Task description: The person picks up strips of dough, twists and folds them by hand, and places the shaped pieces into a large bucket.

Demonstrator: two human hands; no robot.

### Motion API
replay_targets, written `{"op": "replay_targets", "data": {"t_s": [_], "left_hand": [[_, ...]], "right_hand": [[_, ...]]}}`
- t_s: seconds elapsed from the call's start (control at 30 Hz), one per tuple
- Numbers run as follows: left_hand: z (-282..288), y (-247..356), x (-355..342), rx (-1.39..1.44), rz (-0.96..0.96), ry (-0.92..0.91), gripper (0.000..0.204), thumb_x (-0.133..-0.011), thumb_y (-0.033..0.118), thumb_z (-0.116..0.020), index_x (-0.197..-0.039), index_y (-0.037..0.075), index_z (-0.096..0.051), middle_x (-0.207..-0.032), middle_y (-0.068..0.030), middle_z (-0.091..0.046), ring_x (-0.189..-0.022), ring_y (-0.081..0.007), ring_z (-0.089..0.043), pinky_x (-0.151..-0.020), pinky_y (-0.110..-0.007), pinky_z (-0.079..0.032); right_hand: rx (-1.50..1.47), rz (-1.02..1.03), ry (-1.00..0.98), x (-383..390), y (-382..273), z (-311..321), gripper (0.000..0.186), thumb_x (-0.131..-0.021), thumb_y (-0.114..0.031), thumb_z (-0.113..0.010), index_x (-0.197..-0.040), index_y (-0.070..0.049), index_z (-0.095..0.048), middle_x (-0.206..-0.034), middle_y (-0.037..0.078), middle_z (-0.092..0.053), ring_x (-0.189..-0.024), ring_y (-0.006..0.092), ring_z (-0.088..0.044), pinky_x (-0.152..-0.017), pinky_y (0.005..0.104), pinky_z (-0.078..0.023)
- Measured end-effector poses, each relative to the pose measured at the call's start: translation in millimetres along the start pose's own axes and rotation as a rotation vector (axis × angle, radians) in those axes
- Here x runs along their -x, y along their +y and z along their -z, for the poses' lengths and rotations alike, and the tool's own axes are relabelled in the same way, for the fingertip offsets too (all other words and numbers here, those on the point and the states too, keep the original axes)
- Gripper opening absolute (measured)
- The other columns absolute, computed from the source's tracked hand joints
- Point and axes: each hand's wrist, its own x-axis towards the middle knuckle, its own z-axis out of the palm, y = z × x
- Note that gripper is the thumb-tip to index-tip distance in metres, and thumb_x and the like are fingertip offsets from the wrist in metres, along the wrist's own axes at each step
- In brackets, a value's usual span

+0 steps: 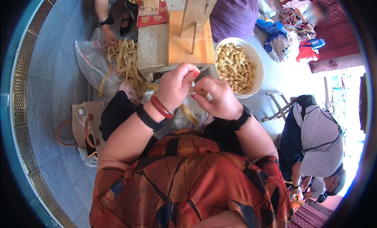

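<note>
Both my hands are raised close together in front of my lap. My left hand (174,86) is closed, with a tan, ribbon-like strip (151,86) passing behind it and showing again between the hands. My right hand (220,97) pinches the strip near a thin wooden-looking length, thumb and fingers pressed together; its exact hold is partly hidden. Below them hangs a yellowish strip end (189,115) over clear plastic. Just beyond my right hand stands a white bucket (260,73) full of knotted tan pieces (235,67). A heap of long loose strips (127,63) lies to the left.
Ahead, a low table (151,51) bears a wooden board (178,51) with an upright post (196,12). Another person's hand (109,35) reaches into a plastic bag (90,57). A beige handbag (83,124) sits left. A folding stool (277,106) and a bending person (322,137) are right.
</note>
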Motion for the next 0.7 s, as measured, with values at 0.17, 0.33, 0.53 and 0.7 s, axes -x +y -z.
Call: {"op": "replay_targets", "data": {"t_s": [0.17, 0.33, 0.53, 0.7], "left_hand": [[10.6, -7.3, -12.6, 0.188, 0.118, -0.029, 0.012, -0.093, 0.011, -0.059, -0.095, 0.000, -0.058, -0.080, -0.0071, -0.065, -0.071, -0.0144, -0.061, -0.066, -0.028, -0.049], [52.5, -23.7, -33.5, 0.087, 0.499, -0.358, 0.026, -0.093, 0.023, -0.059, -0.084, -0.001, -0.061, -0.064, -0.0019, -0.056, -0.061, -0.0100, -0.052, -0.058, -0.028, -0.044], [33.2, -21.8, -65.5, -0.229, 0.146, 0.049, 0.020, -0.092, 0.021, -0.060, -0.084, 0.003, -0.060, -0.060, -0.0033, -0.053, -0.053, -0.0127, -0.048, -0.051, -0.027, -0.038], [32.7, -26.4, -61.1, -0.629, 0.065, 0.137, 0.014, -0.086, 0.018, -0.065, -0.082, 0.005, -0.061, -0.068, -0.0162, -0.060, -0.064, -0.0381, -0.057, -0.057, -0.040, -0.046]], "right_hand": [[0.047, -0.053, 0.067, -6.3, 12.4, 7.0, 0.014, -0.078, 0.000, -0.066, -0.083, -0.003, -0.053, -0.071, 0.012, -0.058, -0.064, 0.0306, -0.060, -0.056, 0.0365, -0.047], [0.130, -0.074, 0.179, -16.6, 32.2, 16.4, 0.013, -0.080, 0.001, -0.063, -0.089, -0.003, -0.055, -0.075, 0.012, -0.060, -0.068, 0.0299, -0.063, -0.060, 0.0357, -0.050], [0.316, 0.007, 0.336, -62.4, 60.1, 19.4, 0.006, -0.084, -0.003, -0.060, -0.088, -0.004, -0.056, -0.081, 0.014, -0.061, -0.070, 0.0316, -0.062, -0.061, 0.0394, -0.050], [0.614, -0.150, 0.298, -31.4, 107.7, 24.7, 0.006, -0.085, -0.012, -0.059, -0.090, -0.007, -0.059, -0.086, 0.012, -0.062, -0.077, 0.0313, -0.063, -0.067, 0.0423, -0.049]]}}
